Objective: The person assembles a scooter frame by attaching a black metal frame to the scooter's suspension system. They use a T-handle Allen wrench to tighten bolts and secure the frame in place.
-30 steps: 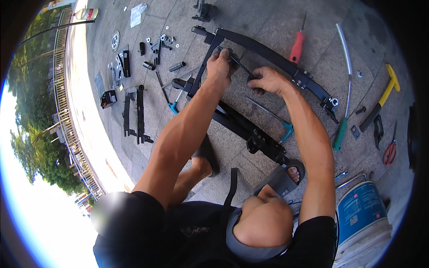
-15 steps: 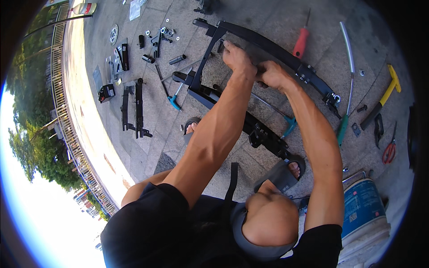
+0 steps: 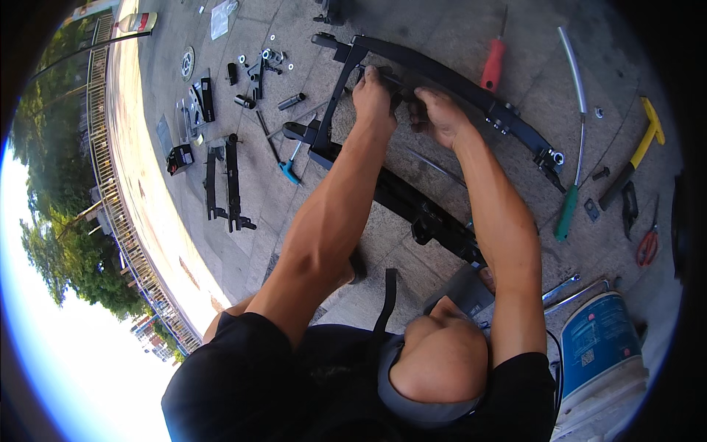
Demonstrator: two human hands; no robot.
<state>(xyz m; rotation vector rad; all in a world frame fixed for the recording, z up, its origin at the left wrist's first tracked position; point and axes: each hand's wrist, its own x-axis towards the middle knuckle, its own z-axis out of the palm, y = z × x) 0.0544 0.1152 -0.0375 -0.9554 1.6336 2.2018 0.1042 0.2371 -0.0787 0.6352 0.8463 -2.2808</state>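
Note:
A black metal frame (image 3: 442, 70) of long bars joined by a crosspiece lies on the paving ahead of me. My left hand (image 3: 374, 96) is closed inside its far left corner, on a small dark part (image 3: 398, 82) that shows only partly beyond my fingers. Just to the right, my right hand (image 3: 442, 118) has its fingers curled near the same part, close to the long far bar. Whatever its fingertips hold is hidden. Under my forearms runs the frame's nearer black bar (image 3: 434, 225), and a thin metal rod (image 3: 434, 166) lies between the two bars.
Right of the frame lie a red-handled screwdriver (image 3: 493, 66), a green-handled tool (image 3: 566, 214), a yellow-and-black hammer (image 3: 639, 155) and red-handled pliers (image 3: 647, 247). A blue-labelled bucket (image 3: 600, 342) stands near right. Leftward are a teal T-handle wrench (image 3: 289, 171), black brackets (image 3: 233, 180) and loose hardware (image 3: 271, 55).
Both hands have shifted slightly left and moved apart, the right one opening out from its tight pinch. A dark part now shows between them. My forearms have swung left and my view has shifted slightly.

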